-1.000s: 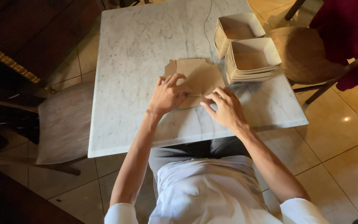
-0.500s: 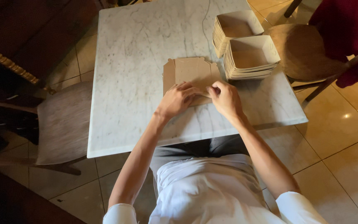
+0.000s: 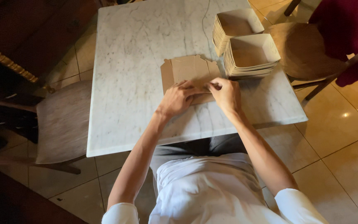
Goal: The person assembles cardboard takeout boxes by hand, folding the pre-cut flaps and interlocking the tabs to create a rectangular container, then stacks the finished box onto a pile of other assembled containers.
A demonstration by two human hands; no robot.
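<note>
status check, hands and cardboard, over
Left hand and right hand both pressing flat brown cardboard box blank. Two stacks of folded cardboard trays beside it.

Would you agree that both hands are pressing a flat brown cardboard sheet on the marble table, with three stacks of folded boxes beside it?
Not quite: the head view shows two stacks of folded boxes, not three. Otherwise yes: the left hand and right hand press the flat cardboard sheet on the marble table.

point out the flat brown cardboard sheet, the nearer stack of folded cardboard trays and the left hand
flat brown cardboard sheet (image 3: 187, 70), head view, on its bare upper panel
nearer stack of folded cardboard trays (image 3: 245, 68), head view, on its front wall
left hand (image 3: 178, 97), head view, on its back
</note>
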